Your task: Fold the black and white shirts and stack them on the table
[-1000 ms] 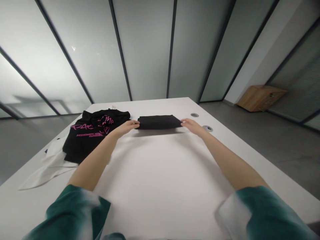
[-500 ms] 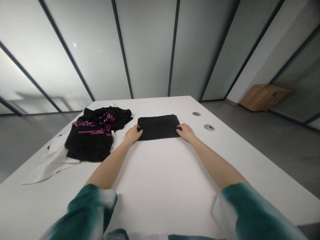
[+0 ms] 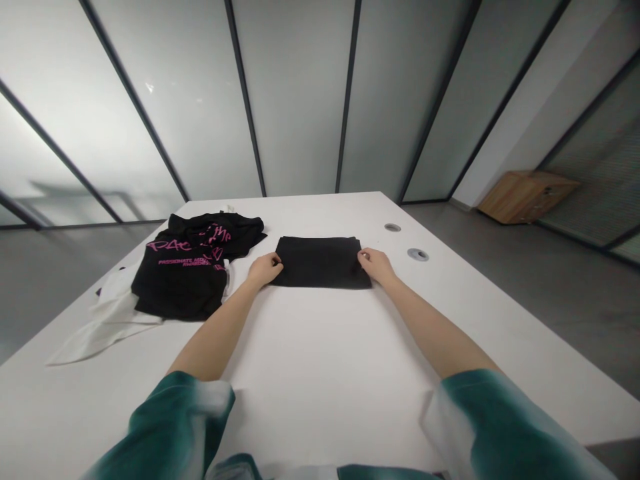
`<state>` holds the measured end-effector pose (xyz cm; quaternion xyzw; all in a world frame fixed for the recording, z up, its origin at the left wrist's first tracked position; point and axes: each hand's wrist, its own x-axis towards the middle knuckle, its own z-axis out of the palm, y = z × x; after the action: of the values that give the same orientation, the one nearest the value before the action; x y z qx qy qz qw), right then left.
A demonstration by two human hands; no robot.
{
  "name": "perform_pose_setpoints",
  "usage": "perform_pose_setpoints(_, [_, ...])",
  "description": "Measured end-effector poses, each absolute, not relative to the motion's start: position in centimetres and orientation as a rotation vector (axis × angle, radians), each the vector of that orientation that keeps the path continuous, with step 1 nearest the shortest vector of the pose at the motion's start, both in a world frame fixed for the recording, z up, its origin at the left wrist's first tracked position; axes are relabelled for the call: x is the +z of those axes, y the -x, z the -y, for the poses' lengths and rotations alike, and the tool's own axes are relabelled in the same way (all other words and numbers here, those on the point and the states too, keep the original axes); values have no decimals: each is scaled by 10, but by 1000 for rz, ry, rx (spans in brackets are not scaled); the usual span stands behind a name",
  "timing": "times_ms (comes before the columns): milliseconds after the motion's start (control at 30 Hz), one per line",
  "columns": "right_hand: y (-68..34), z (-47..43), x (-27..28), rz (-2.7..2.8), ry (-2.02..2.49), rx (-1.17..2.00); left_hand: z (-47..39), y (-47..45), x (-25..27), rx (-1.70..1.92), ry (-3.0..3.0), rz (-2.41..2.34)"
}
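Observation:
A black garment [image 3: 320, 263], folded into a flat rectangle, lies across the middle of the white table [image 3: 325, 360]. What kind of garment it is cannot be made out. At its left edge, my left hand [image 3: 266, 269] pinches the cloth between thumb and fingers. My right hand [image 3: 376, 264] grips the opposite edge the same way. Both arms reach straight forward, in green and white sleeves. Off to the left of my left hand is a pile with black T-shirts [image 3: 183, 283] on top, printed in pink lettering.
White cloth [image 3: 107, 327] sticks out from under the black T-shirts toward the table's left edge. Two round cable grommets [image 3: 418, 255] are set in the tabletop on the right. A wooden cabinet [image 3: 523, 197] stands on the floor beyond, and frosted glass panels [image 3: 300, 100] rise behind the table.
The folded black garment has shifted slightly toward me, and its near edge now spreads wider. My right hand has moved a little to the right with its edge; my left hand stays at the left edge.

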<state>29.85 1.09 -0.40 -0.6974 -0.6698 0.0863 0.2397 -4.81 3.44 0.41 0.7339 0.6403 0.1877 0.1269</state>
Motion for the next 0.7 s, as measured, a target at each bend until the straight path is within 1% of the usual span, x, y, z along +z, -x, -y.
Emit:
perform_pose_setpoints(200, [-301,-22,-8,1633,1960,250,-34,48,5,549,-2126,-1923])
perform_pose_setpoints(400, [-305,-52,-2,1564,1967,472,-35,48,2,511,-2138,-1944])
perform_pose_setpoints(700, [-297,-83,0,1489,1810,628,-35,47,0,528,-2123,-1947])
